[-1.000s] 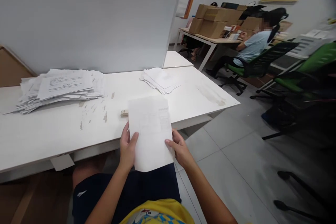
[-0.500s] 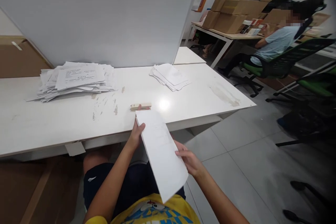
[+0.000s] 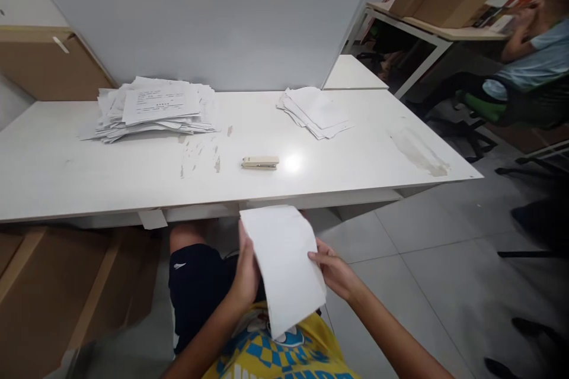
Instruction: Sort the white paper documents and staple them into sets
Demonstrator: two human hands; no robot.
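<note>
A few sheets of white paper are held above my lap, just in front of the table's edge. My left hand grips their left side, its fingers partly hidden behind them. On the right edge, my right hand pinches the sheets with the thumb on top. A cream stapler lies on the white table beyond the papers, touched by neither hand.
A thick, untidy paper pile lies at the back left, and a smaller stack at the back right. A grey partition stands behind. Cardboard boxes are at the left. Another person sits at a desk on the right.
The papers have come down and closer to my body, away from the stapler. My left hand has moved with them to the sheets' left side. The view has shifted.
</note>
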